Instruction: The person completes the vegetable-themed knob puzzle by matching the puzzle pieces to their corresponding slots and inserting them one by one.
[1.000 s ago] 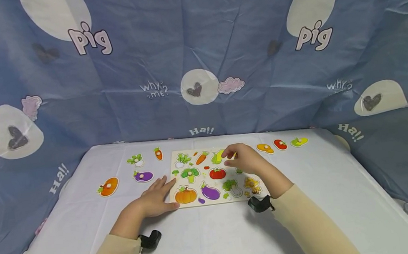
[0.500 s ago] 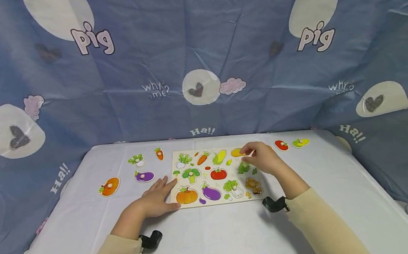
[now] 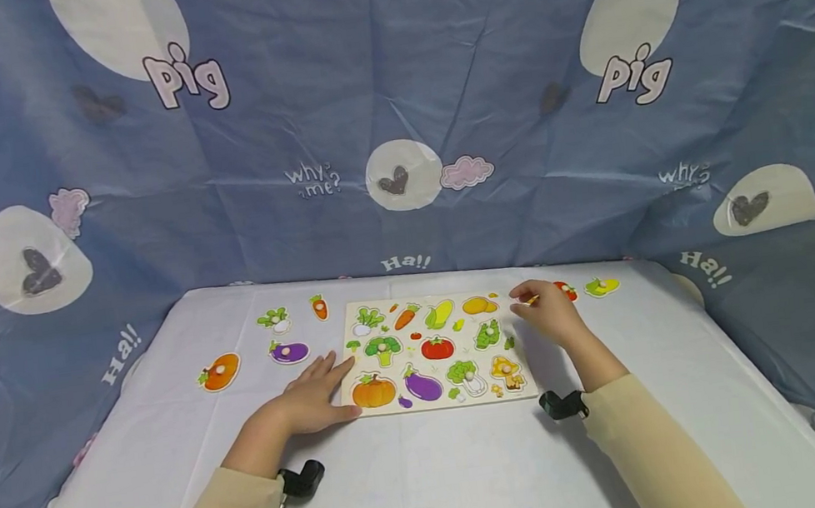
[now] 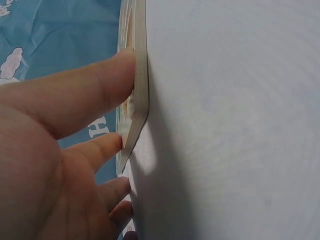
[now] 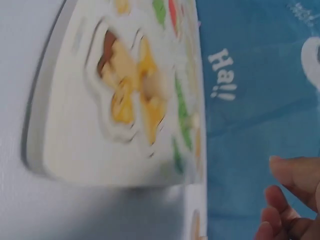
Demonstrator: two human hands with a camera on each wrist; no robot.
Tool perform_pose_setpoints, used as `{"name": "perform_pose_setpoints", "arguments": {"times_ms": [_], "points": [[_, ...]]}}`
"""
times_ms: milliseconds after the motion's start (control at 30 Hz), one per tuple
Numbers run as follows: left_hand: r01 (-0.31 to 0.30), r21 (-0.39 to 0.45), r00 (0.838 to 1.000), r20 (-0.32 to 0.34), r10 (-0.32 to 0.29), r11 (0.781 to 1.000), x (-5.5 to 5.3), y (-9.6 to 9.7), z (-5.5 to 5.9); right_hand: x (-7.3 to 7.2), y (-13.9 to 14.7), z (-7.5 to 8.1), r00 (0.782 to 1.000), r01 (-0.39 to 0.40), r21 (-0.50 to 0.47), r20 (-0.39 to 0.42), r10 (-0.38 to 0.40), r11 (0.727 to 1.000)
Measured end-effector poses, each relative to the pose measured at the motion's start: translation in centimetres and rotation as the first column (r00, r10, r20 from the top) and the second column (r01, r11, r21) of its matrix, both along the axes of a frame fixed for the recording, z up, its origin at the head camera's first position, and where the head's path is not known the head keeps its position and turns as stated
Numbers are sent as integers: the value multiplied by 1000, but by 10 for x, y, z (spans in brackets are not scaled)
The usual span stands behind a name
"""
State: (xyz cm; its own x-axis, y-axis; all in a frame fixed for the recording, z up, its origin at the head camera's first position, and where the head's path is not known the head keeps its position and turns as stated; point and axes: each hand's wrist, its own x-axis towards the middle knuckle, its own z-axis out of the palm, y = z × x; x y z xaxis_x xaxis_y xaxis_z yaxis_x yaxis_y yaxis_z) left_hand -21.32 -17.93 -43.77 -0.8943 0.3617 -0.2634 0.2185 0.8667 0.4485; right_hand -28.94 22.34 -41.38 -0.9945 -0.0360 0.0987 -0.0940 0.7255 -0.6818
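The left hand [image 3: 318, 398], spread, is bracing the board [image 3: 417, 357]; the right hand [image 3: 553, 313], parted and empty, is crossing to the potato piece [image 3: 533, 300] near the far edge of the surface [image 3: 433, 481], apparently turning to another piece.

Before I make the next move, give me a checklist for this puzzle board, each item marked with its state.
1. Left hand touching the left edge of the board: ok.
2. Grip of the right hand on the yellow shape at its fingertips: cannot tell; little of it shows.
3. Loose tomato piece fully visible in the head view: not ok; the right hand partly covers it.
4. Loose corn piece apart from the right hand: ok.
5. Loose pumpkin piece apart from the left hand: ok.
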Motion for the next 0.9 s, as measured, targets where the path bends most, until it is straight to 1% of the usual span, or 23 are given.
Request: {"name": "perform_pose_setpoints", "arguments": {"times_ms": [100, 367, 533, 667, 900], "points": [[2, 2, 1000, 1, -2, 1000, 0, 0, 2, -6, 5, -6, 1000, 20, -16, -3, -20, 1000], [4, -2, 1000, -4, -4, 1000, 2, 1, 3, -20, 14, -24, 992, 130, -21, 8, -130, 991], [5, -3, 1000, 0, -5, 1000, 2, 2, 2, -25, 21, -33, 988, 153, -26, 28, -152, 988], [5, 4, 1000, 4, -5, 1000, 2, 1, 3, -32, 27, -37, 987, 157, -13, 47, -157, 987], [-3, -5, 1000, 7, 3, 1000, 1, 0, 4, -43, 31, -35, 977, 187, 14, 104, -187, 982]]}}
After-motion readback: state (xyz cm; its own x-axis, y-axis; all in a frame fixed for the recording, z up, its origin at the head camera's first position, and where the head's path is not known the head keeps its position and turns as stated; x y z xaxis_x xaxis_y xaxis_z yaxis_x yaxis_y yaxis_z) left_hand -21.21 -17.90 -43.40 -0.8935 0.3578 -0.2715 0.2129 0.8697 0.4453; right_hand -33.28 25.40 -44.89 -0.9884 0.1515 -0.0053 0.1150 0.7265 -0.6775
